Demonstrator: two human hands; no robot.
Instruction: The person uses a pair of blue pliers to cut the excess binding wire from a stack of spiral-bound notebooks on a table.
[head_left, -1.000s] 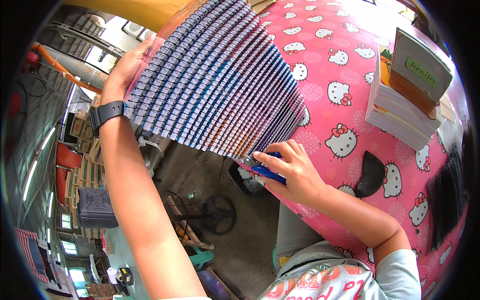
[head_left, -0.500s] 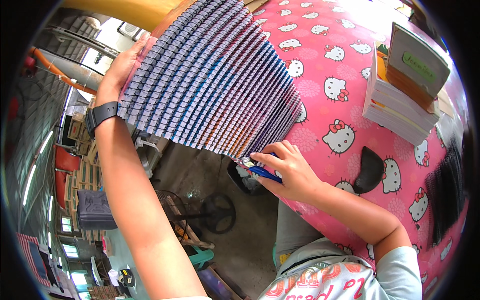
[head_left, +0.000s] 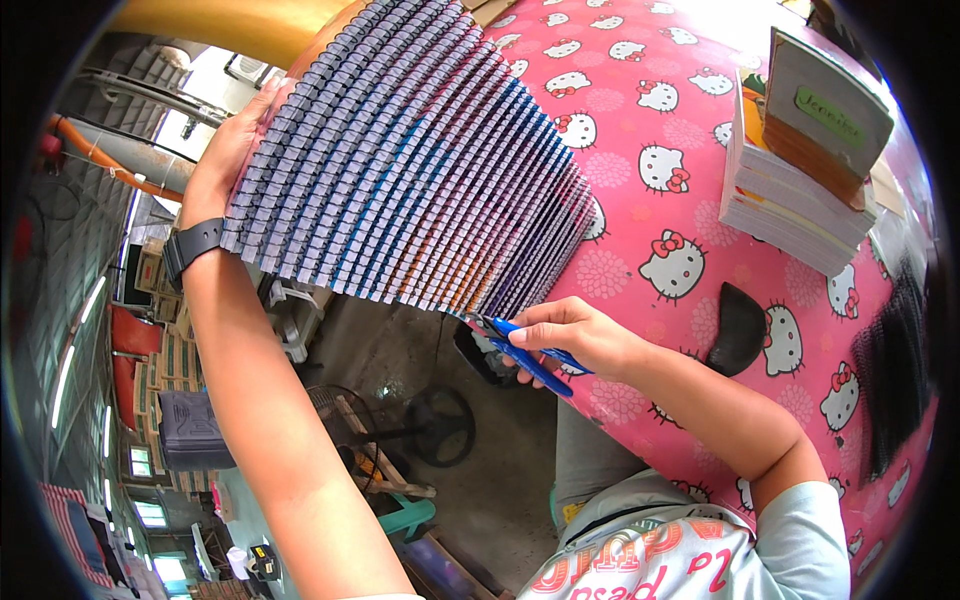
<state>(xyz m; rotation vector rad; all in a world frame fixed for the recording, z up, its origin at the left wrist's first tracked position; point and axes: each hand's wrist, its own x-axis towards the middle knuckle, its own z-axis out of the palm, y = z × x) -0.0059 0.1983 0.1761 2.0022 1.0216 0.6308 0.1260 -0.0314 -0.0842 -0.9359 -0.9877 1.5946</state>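
Note:
A fanned stack of spiral-bound books [head_left: 400, 170] with dark coils leans across the pink table's left edge. My left hand [head_left: 238, 135] is closed on the far left side of the stack, its thumb and some fingertips out of sight. Blue-handled pliers [head_left: 533, 365] are in my right hand [head_left: 578, 335], fingers wrapped about handles that stand apart. Their jaws are at the stack's lower corner, by the coil ends; whether they touch a coil is too small to tell.
On the patterned pink tablecloth [head_left: 640, 310] are a pile of books [head_left: 790, 205], a black curved piece [head_left: 738, 330] and a bundle of loose black coils [head_left: 893, 370]. Below the stack, a fan [head_left: 440, 425] and a dark bin [head_left: 480, 360] stand on the floor.
The pliers' handles have spread apart, and my right hand has shifted slightly right and down with them. My left hand keeps its hold on the stack. The whole view has shifted a little.

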